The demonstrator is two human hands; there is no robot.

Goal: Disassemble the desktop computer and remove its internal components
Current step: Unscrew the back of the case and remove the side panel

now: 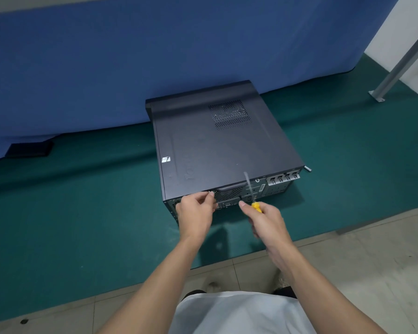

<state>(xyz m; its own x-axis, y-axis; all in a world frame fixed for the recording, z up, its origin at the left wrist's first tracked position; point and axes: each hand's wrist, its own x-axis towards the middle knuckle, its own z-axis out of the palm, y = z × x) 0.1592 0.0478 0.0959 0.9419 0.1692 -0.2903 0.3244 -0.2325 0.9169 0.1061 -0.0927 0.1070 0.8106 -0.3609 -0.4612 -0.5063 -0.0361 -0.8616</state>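
Note:
A dark grey desktop computer (pixel 217 145) lies on its side on a green mat (pixel 82 213), its side cover closed and its rear panel facing me. My left hand (pixel 196 209) pinches a small screw (pixel 211 192) at the rear panel's upper left edge. A yellow-handled screwdriver (pixel 251 191) is gripped in my right hand (pixel 266 220), with the shaft pointing up in front of the rear panel. The shaft is blurred.
A blue partition (pixel 155 56) stands right behind the computer, with a dark foot (pixel 29 149) at the left. A grey metal post (pixel 401 59) is bolted down at the far right. Beige floor tiles (pixel 360 261) run along the mat's near edge.

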